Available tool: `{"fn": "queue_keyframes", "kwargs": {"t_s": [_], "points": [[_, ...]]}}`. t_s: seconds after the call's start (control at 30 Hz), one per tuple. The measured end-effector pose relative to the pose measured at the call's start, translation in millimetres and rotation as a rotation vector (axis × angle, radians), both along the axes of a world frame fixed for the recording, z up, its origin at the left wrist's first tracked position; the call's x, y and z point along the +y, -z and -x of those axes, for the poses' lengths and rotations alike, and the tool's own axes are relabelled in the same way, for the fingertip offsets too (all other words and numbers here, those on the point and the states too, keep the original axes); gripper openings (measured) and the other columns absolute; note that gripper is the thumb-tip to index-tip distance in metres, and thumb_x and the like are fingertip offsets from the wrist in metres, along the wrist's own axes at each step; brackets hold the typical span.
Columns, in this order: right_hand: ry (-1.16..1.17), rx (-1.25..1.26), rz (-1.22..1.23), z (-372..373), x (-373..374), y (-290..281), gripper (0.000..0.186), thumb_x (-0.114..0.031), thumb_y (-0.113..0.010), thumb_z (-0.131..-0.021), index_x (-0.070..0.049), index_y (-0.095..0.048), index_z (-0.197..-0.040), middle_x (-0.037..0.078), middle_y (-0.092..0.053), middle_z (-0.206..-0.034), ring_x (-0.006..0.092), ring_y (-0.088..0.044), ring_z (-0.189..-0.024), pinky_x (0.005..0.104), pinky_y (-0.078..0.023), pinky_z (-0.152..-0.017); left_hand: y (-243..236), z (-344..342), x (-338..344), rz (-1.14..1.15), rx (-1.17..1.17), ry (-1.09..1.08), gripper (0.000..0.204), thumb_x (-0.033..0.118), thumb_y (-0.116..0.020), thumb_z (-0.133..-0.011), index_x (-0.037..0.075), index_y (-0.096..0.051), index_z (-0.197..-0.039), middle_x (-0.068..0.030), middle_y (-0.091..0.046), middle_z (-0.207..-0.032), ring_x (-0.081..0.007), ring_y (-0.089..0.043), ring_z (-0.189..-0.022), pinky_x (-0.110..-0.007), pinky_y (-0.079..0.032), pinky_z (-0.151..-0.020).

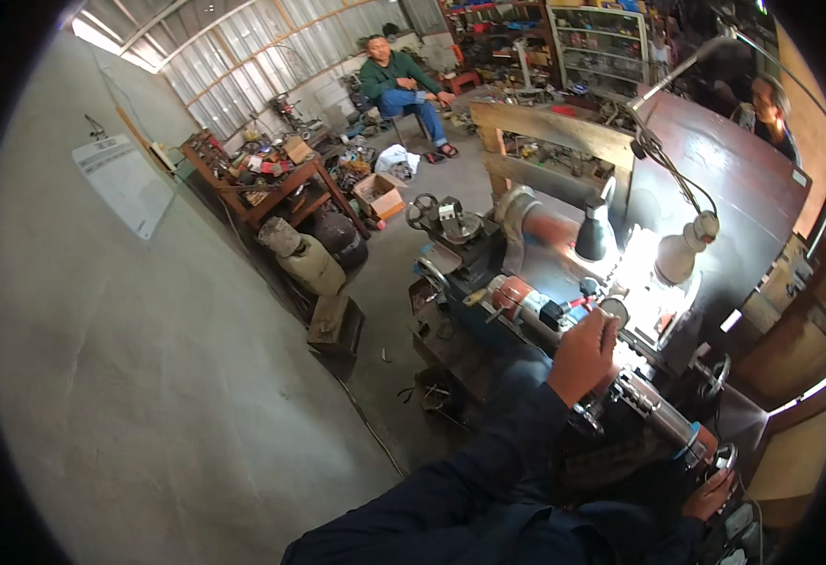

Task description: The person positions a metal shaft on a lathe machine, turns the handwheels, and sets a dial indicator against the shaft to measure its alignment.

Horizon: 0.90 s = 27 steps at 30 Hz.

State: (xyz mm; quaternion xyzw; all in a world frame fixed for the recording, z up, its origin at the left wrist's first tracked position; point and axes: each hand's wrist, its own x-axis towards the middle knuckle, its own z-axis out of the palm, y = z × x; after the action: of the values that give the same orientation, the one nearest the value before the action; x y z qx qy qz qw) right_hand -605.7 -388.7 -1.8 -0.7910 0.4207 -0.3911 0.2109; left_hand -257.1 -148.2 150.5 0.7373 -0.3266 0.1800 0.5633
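The round silver metal handwheel (727, 458) at the lower right is probably best eased round slowly, with the round grey dial-like gauge (614, 310) right of centre watched. The right hand (711, 495) curls at the wheel's lower rim; the left hand (585, 354) bunches its fingers beside the gauge; I cannot tell whether either grips.

Near two lamps (598, 234), a strong white glare washes out part of the machine (545, 311), while the area below it is dim. Straight edges bend toward the black round border.
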Motion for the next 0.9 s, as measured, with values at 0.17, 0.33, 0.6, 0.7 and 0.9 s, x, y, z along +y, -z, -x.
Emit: {"fn": "queue_keyframes", "kwargs": {"t_s": [0.17, 0.33, 0.6, 0.7, 0.9], "points": [[0.001, -0.016, -0.017, 1.5, -5.1, 5.2, 0.055, -0.039, -0.038, -0.108, 0.012, -0.055, -0.121, 0.033, -0.062, -0.106, 0.0439, -0.06, -0.094, 0.0452, -0.047, -0.084, 0.2, 6.4, -2.9, -0.026, 0.02, 0.03, 0.012, 0.009, -0.063, -0.094, 0.003, -0.055, -0.09, -0.0167, -0.061, -0.07, -0.0382, -0.064, -0.065, -0.044, -0.049, -0.058], [-0.036, 0.016, -0.018, 4.3, -0.4, -8.1, 0.055, -0.04, -0.039, -0.108, 0.011, -0.055, -0.121, 0.032, -0.062, -0.105, 0.0437, -0.06, -0.093, 0.045, -0.047, -0.085, -4.4, -4.1, 10.5, 0.037, 0.124, 0.25, 0.013, 0.014, -0.06, -0.098, 0.003, -0.054, -0.096, -0.0194, -0.061, -0.069, -0.0406, -0.063, -0.068, -0.046, -0.046, -0.058], [-0.08, -0.066, -0.045, 0.6, -0.6, -8.6, 0.049, -0.036, -0.038, -0.109, 0.008, -0.056, -0.121, 0.028, -0.063, -0.106, 0.0368, -0.061, -0.095, 0.0397, -0.048, -0.086, 2.9, -17.0, 9.9, 0.022, 0.151, 0.369, 0.01, 0.01, -0.062, -0.096, 0.003, -0.056, -0.1, -0.0173, -0.06, -0.072, -0.0361, -0.061, -0.066, -0.041, -0.045, -0.06], [-0.265, -0.161, -0.226, 3.2, -1.7, -10.9, 0.044, -0.034, -0.039, -0.109, 0.006, -0.058, -0.112, 0.025, -0.064, -0.107, 0.033, -0.061, -0.097, 0.0377, -0.047, -0.087, 11.7, -31.0, 11.4, 0.04, 0.1, 0.521, 0.012, 0.008, -0.061, -0.095, 0.002, -0.06, -0.105, -0.0164, -0.065, -0.092, -0.0312, -0.063, -0.084, -0.038, -0.048, -0.073], [-0.233, 0.136, -0.265, 13.5, 14.8, -63.2, 0.038, -0.034, -0.051, -0.103, 0.002, -0.062, -0.103, 0.028, -0.066, -0.097, 0.0433, -0.066, -0.094, 0.0463, -0.05, -0.08, 24.3, -36.3, 12.1, 0.095, 0.316, 0.579, 0.013, 0.009, -0.059, -0.095, 0.0, -0.064, -0.103, -0.0066, -0.063, -0.085, -0.0137, -0.059, -0.077, -0.031, -0.049, -0.07]]}}
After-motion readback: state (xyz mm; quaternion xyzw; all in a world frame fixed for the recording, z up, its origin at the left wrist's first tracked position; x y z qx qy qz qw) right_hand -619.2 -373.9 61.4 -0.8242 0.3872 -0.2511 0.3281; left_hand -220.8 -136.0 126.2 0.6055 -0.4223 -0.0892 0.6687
